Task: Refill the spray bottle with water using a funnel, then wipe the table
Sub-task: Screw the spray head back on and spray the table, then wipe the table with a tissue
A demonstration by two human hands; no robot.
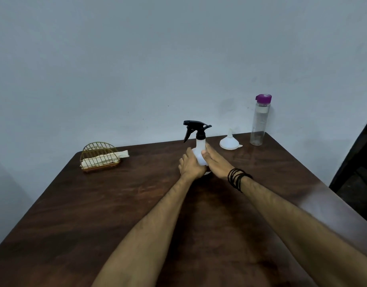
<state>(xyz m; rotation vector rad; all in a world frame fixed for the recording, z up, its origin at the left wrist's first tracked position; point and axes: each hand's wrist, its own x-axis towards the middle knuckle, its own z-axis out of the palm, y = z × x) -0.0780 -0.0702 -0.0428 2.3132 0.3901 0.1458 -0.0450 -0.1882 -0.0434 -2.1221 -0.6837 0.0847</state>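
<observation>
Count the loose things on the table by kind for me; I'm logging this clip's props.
Spray bottle: 1
Funnel: 1
Water bottle: 1
Wire basket: 1
Folded cloth in the basket: 1
Total: 5

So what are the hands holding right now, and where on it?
Both hands, left hand and right hand, hold the spray bottle by its white body; the black trigger head is untouched.

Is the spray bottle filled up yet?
Not yet. Both hands, left hand and right hand, hold the spray bottle, its black sprayer top on. The funnel and water bottle stand untouched. The cloth sits in its holder.
</observation>
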